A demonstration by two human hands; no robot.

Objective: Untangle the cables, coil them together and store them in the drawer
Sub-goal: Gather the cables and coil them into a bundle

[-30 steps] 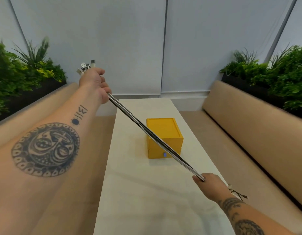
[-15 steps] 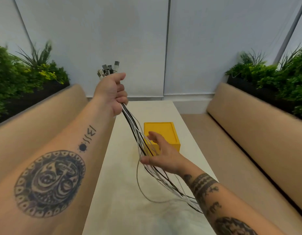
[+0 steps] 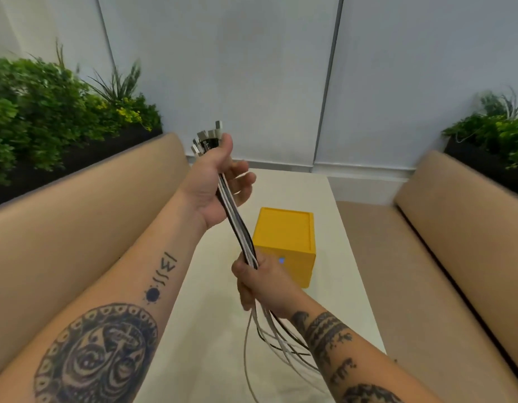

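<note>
A bundle of black and white cables (image 3: 237,222) runs between my two hands above the table. My left hand (image 3: 214,181) holds the upper end, thumb pressed on it, with the metal plugs (image 3: 207,139) sticking out above the fist. My right hand (image 3: 259,282) grips the same bundle lower down, in front of the yellow drawer box (image 3: 284,237). Below my right hand the loose cable tails (image 3: 269,344) fan out and hang down toward the table. The box stands shut on the table, a small blue knob (image 3: 282,260) on its front.
The long white table (image 3: 353,286) runs away from me between two tan benches (image 3: 77,228) (image 3: 455,228). Planters with green plants (image 3: 48,112) sit behind both benches. A pale panelled wall closes the far end.
My right hand has gone from the far end of the stretched bundle, opened, and closed again on the cables much nearer my left hand. My left hand has moved right toward the table's middle.
</note>
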